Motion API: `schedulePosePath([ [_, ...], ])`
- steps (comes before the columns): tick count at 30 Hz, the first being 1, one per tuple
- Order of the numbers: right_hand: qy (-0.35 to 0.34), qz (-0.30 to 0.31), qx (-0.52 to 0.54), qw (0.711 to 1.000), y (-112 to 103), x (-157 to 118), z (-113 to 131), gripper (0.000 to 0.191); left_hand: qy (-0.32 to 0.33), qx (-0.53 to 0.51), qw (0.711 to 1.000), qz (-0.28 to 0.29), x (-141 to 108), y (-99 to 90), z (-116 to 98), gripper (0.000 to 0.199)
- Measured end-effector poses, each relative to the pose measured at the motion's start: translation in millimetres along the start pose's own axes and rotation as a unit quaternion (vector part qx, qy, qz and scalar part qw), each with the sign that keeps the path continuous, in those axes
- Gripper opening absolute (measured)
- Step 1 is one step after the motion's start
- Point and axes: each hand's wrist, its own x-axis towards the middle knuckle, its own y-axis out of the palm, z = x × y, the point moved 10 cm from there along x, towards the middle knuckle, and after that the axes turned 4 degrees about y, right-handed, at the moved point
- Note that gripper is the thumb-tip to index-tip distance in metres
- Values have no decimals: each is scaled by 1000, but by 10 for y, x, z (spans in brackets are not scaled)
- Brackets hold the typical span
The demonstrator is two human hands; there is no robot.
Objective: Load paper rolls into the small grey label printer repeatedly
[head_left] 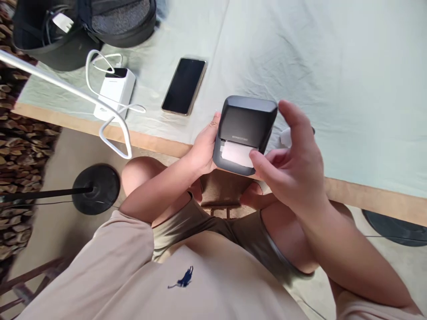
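Note:
A small dark grey device (248, 118), shaped like a label printer, is held over the table's front edge. A pale label strip (235, 153) lies across its lower part. My left hand (206, 149) grips the device along its left side, with the thumb up at the edge. My right hand (295, 155) is at the right side: its thumb touches the right end of the strip and its index finger reaches the device's upper right corner. Behind my right hand, a small white object (286, 138) is partly hidden on the table.
A phone (184, 86) lies on the cloth-covered table (333, 89). To its left are a white power bank (116, 91) and a looping white cable (66, 82). An open black case (123, 24) stands at the back left. Round black bases (96, 189) rest on the floor.

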Motion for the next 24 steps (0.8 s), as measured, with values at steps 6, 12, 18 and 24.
schedulePosePath([
  [6, -79, -141, -54, 985, -223, 75, 356, 23, -23, -44, 992, 115, -55, 142, 8, 45],
  [12, -118, -206, 21, 971, -303, 191, 385, 22, -22, 11, 980, 195, -153, 251, -18, 43],
  [18, -99, -37, -246, 963, -175, 260, 431, 10, 2, 4, 979, 205, -198, 225, -39, 51],
  [24, -80, 71, -388, 915, -64, 291, 352, 43, 35, 44, 976, 210, -234, 218, -49, 58],
])
